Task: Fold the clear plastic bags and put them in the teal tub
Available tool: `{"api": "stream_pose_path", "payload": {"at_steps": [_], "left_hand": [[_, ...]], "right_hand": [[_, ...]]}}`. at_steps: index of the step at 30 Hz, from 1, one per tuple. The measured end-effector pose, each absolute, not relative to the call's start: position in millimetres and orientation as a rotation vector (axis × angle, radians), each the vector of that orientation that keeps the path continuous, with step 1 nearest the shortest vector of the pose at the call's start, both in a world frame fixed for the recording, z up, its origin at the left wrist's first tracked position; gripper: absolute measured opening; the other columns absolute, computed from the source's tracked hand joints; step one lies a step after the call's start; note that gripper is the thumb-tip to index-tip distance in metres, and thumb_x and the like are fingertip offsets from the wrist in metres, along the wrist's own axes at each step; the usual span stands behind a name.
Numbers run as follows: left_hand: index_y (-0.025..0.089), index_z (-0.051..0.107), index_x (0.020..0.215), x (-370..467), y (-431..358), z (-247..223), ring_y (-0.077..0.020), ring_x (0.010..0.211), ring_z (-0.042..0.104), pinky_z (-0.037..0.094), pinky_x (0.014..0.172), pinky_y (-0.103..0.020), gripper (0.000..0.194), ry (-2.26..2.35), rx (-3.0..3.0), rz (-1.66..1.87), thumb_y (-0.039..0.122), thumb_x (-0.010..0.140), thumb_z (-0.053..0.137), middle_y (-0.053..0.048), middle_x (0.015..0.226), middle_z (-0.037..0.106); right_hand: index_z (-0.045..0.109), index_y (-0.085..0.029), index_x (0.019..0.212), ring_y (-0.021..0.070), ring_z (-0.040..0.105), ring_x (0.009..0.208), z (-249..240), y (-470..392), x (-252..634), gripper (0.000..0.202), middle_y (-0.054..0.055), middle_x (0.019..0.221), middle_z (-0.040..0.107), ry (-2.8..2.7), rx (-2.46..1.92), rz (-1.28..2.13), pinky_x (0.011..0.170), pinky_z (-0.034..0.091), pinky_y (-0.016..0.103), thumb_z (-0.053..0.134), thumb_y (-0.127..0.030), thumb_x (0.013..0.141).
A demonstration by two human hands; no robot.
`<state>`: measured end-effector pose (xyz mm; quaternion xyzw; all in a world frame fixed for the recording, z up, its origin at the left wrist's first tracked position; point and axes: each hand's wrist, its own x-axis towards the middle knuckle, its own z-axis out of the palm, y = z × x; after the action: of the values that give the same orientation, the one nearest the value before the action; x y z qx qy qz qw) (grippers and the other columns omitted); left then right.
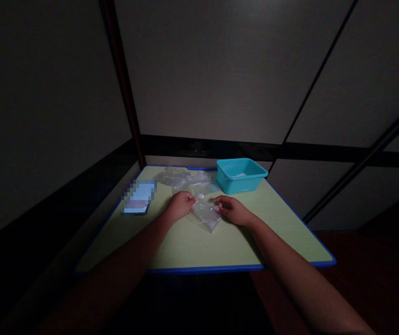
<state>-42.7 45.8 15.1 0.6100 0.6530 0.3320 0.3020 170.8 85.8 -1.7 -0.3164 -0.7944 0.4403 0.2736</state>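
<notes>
A clear plastic bag (206, 217) lies slanted over the tabletop between my two hands. My left hand (181, 205) is closed, its thumb and fingers pinching the bag's upper left edge. At the opposite side, my right hand (234, 210) has its index finger and thumb apart, with the fingertips at or just over the bag's right edge. Whether they touch the film I cannot tell. Beyond the hands, more clear plastic bags (199, 182) lie loosely overlapped. A turquoise plastic basin (240, 185) stands behind my right hand, with something clear and shiny inside.
A phone (139, 197), its screen lit and blurred out, rests at the table's left side. The pale table (199, 253) has a blue edge. Dark panelled walls (206, 83) rise close behind it and on the left.
</notes>
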Motion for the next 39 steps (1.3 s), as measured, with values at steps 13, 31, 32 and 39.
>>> {"api": "stream_pose_path", "payload": {"at_steps": [13, 31, 32, 39], "left_hand": [[0.018, 0.066, 0.078, -44.7, 35.3, 26.1, -0.0194, 0.076, 0.061, 0.038, 0.062, -0.024, 0.024, 2.123, 2.109, 0.450, 0.034, 0.083, 0.049, -0.008, 0.079, 0.068], [0.016, 0.067, 0.089, -42.9, 35.4, 26.0, -0.0235, 0.087, 0.064, 0.042, 0.069, -0.028, 0.029, 2.247, 2.156, 0.189, 0.036, 0.086, 0.046, -0.012, 0.091, 0.069], [0.016, 0.067, 0.089, -42.9, 35.7, 25.4, -0.0236, 0.087, 0.064, 0.043, 0.069, -0.028, 0.029, 2.249, 2.160, 0.183, 0.036, 0.086, 0.046, -0.013, 0.091, 0.068], [0.014, 0.066, 0.091, -43.7, 38.0, 20.7, -0.0250, 0.083, 0.065, 0.045, 0.068, -0.030, 0.032, 2.229, 2.242, 0.187, 0.032, 0.089, 0.040, -0.015, 0.088, 0.068]], "right_hand": [[0.051, -0.016, 0.105, 0.0103, 0.040, 0.057, -9.3, 88.0, 168.9, 0.029, -0.005, 0.063, 0.044, -2.180, -0.778, 1.105, 0.055, 0.034, 0.024, 0.055, -0.029, 0.080], [0.055, -0.016, 0.099, 0.0105, 0.041, 0.054, -15.1, 89.8, 162.6, 0.022, -0.005, 0.060, 0.043, -2.245, -0.826, 0.946, 0.053, 0.031, 0.023, 0.053, -0.023, 0.078], [0.055, -0.016, 0.099, 0.0105, 0.040, 0.054, -14.6, 89.6, 162.7, 0.022, -0.005, 0.060, 0.043, -2.254, -0.824, 0.936, 0.053, 0.031, 0.023, 0.052, -0.023, 0.079], [0.056, -0.016, 0.097, 0.0105, 0.040, 0.054, -12.1, 88.4, 162.9, 0.020, -0.005, 0.060, 0.042, -2.276, -0.822, 0.892, 0.053, 0.031, 0.023, 0.051, -0.020, 0.079]]}}
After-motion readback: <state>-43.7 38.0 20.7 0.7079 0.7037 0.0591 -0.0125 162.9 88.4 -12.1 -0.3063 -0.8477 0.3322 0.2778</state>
